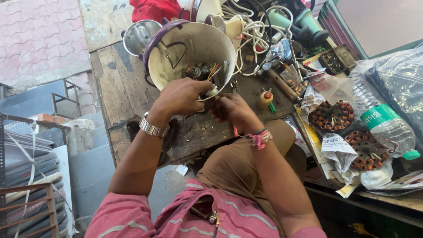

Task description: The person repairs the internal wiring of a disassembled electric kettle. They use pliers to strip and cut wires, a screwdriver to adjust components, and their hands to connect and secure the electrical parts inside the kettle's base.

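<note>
1. Upper centre of the frame: a cream plastic appliance housing with a purple rim [194, 48] lies tipped on its side on the worn wooden workbench [119, 88], its open base facing the camera and coloured wires [210, 70] exposed inside.
2. The left hand [180, 97], above a steel wristwatch [153, 127], curls closed over the housing's lower rim.
3. The right hand [235, 110] is pinched shut just beside that rim; what it grips cannot be told.
4. Risk, as a judgement: the rounded housing could roll if the left grip slackens, straining the thin wires.
5. Right of frame: a clear plastic bottle with a green label band and green cap [385, 125], beside copper-wound motor stators [331, 115] on crumpled printed paper [335, 147]; clear plastic bags [396, 75] lie above.
</note>
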